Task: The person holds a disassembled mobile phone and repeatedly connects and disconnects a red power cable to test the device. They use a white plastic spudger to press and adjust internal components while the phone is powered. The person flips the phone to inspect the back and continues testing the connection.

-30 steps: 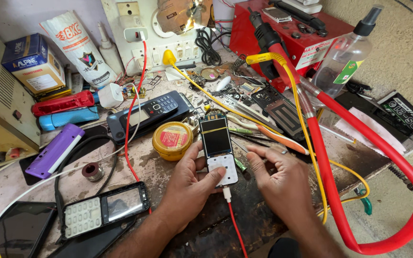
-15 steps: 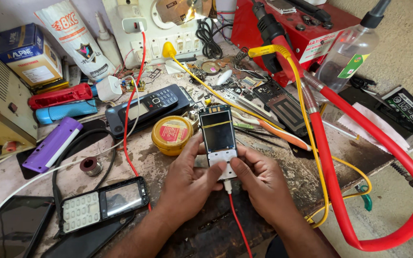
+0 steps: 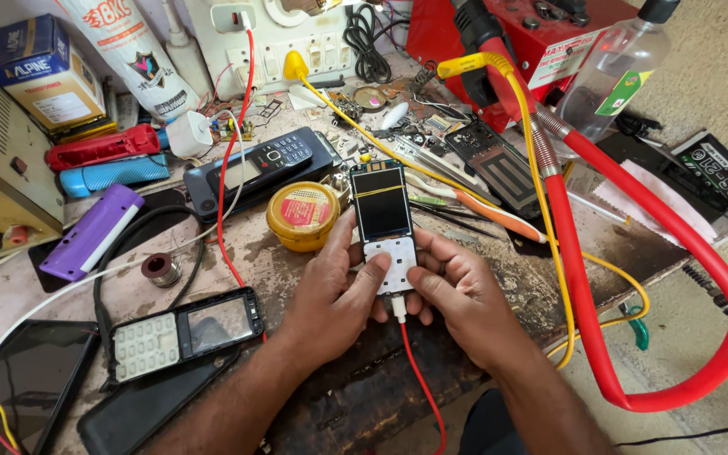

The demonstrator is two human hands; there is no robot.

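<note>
Phone board [image 3: 383, 226] held by left hand [image 3: 330, 295] and right hand [image 3: 457, 295]; long axis runs away from person, screen end farthest, red cable [image 3: 419, 379] at near end.

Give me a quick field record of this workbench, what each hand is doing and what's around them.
Left hand: grips bare phone board, thumb on its white keypad
Right hand: holds board's lower right edge
Board: dark screen, red cable plugged in below
Beside left hand: yellow round tin
Further left: phone front housing
Right: red hose

A phone-repair workshop bench

Scarred brown worktop [image 3: 499, 278]; small grey solder spool [image 3: 162, 269]; bare black keypad-phone housing [image 3: 185, 332]; loose green circuit boards [image 3: 457, 139]; white wall switchboard [image 3: 297, 38].
</note>
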